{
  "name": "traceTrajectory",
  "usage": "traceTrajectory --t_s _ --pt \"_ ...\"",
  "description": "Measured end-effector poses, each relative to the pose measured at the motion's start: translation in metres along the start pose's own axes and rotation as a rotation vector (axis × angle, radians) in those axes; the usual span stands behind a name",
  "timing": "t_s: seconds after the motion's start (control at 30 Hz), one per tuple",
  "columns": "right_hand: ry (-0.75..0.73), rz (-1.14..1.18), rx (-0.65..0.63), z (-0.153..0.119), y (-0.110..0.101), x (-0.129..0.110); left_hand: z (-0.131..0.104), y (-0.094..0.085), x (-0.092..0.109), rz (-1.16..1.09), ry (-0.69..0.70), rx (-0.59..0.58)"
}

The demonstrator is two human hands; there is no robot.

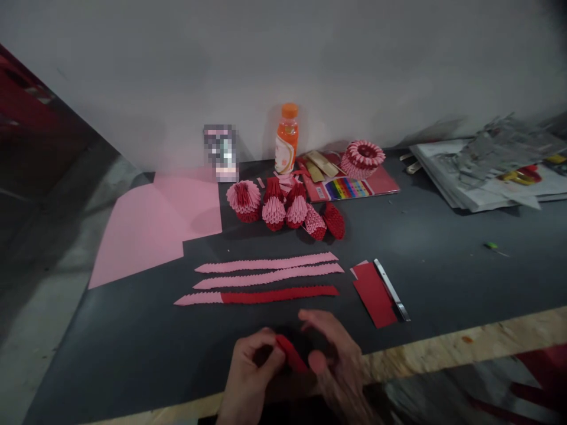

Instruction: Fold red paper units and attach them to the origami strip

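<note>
Near the front edge of the dark table, my left hand pinches a folded piece of red paper between thumb and fingertips. My right hand is just to its right, thumb and fingers apart and slightly blurred, holding nothing that I can see. Beyond the hands lie a part-pink, part-red toothed paper strip and two pink toothed strips. To the right are red paper rectangles, with a silver craft knife along their edge.
Pink sheets cover the left side. Folded-paper pieces stand at the back, near an orange drink bottle and a phone. A red coloured-paper pack carries a paper ring. Papers and grey plastic lie at right.
</note>
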State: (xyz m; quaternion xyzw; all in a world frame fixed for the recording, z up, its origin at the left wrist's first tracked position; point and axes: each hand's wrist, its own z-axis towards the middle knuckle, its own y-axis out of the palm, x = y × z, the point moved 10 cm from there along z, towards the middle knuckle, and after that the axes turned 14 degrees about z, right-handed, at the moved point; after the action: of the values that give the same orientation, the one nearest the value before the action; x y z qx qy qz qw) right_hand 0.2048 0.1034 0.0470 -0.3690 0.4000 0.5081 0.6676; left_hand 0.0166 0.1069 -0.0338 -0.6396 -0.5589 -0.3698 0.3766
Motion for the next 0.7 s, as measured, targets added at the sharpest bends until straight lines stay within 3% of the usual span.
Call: traceTrajectory --t_s 0.1,0.17,0.43,0.57,0.7 --pt "0.076 0.037 0.066 -0.005 0.003 0.001 -0.003 -0.013 0.005 0.055 0.036 0.225" --pt "0.177 0.04 0.127 -0.009 0.002 0.007 -0.005 -0.015 0.001 0.08 0.034 0.283" --pt "0.497 0.203 0.249 -0.014 -0.007 0.041 -0.009 0.001 -0.008 0.123 0.043 0.186" --pt "0.458 0.225 0.259 -0.013 -0.007 0.041 -0.008 0.003 -0.003 0.13 0.077 0.166" --pt "0.383 0.218 0.256 -0.01 -0.005 0.033 -0.009 0.0 -0.013 0.148 0.088 0.178"
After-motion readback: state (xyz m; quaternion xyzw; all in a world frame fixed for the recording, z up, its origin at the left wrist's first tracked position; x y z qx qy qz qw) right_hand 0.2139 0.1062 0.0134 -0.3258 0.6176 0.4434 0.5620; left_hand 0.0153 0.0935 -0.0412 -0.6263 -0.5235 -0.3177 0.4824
